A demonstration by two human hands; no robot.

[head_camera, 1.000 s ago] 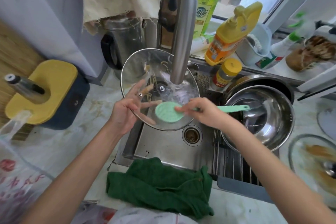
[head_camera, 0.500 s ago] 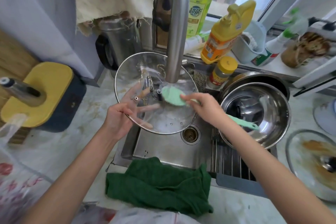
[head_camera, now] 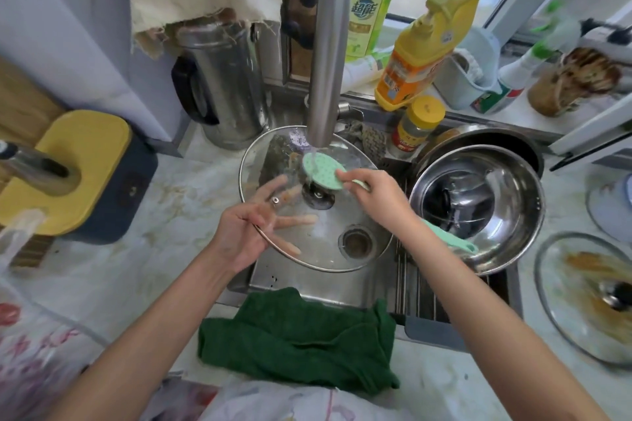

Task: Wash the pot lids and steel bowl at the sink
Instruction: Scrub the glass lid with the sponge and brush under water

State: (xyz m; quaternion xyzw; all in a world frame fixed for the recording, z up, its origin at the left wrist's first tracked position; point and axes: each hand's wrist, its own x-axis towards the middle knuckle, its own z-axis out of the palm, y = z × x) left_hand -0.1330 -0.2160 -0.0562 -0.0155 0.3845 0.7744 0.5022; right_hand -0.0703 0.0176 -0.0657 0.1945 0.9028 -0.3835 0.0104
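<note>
Over the sink [head_camera: 307, 287] I hold a glass pot lid [head_camera: 342, 215] tilted under the faucet [head_camera: 328, 44]. My left hand [head_camera: 239, 232] grips its left rim, with my spread fingers showing through the glass. My right hand [head_camera: 379, 198] grips a green round scrubber [head_camera: 323, 171] and presses its head on the lid's upper part, where water runs from the spout. The scrubber's handle sticks out past my wrist. A steel bowl [head_camera: 496, 225] sits on the right of the sink. A second glass lid [head_camera: 588, 297], smeared brown, lies on the counter at far right.
A dark pan [head_camera: 506, 143] sits behind the bowl. Detergent bottles [head_camera: 420, 55] and a small jar [head_camera: 417, 123] line the window sill. A steel kettle [head_camera: 225, 85] stands left of the faucet. A green towel [head_camera: 297, 338] lies at the sink's front edge.
The scrubber head has moved up the lid, from its lower middle to just under the spout. My left hand has kept hold of the lid, which has tilted a little.
</note>
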